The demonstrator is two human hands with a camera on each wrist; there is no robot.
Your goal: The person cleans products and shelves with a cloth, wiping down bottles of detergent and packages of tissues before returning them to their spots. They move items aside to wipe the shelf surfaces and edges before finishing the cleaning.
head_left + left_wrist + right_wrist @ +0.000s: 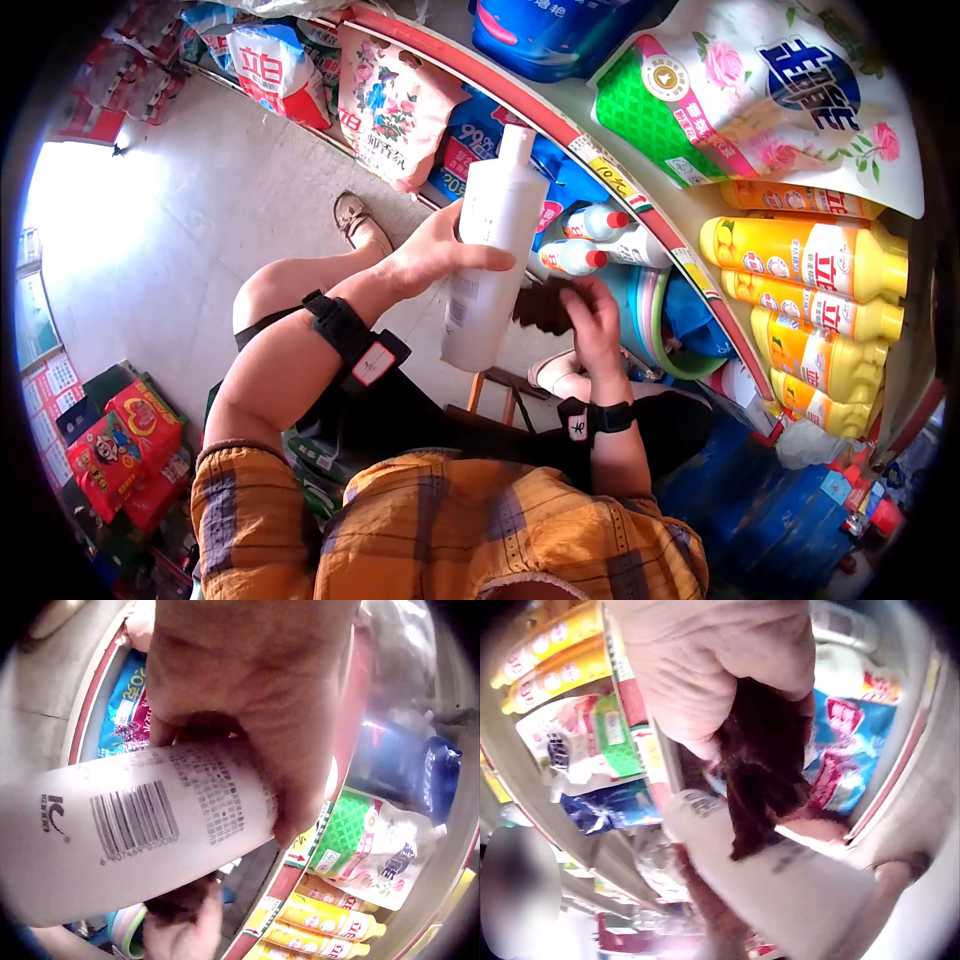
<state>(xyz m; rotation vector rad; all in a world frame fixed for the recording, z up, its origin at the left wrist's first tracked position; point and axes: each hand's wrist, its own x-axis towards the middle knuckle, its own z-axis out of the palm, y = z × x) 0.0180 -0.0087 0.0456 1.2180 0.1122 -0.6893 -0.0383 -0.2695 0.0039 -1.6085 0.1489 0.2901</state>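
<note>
My left hand [432,257] grips a white bottle [490,210] around its middle, its cap pointing toward the shelf. In the left wrist view, the bottle [135,825] shows a barcode and small printed text on its side. My right hand [598,325] pinches a crumpled dark brown cloth [543,308] beside the bottle. The right wrist view shows the cloth [765,765] hanging from the fingers and overlapping the white bottle [780,877].
A curved red-edged shelf [600,165] carries yellow bottles [800,255] and a large white and green pouch [740,100]. Below it are detergent bags [390,110], small red-capped bottles [575,257] and nested basins [665,330]. Red packages [135,440] lie at the left.
</note>
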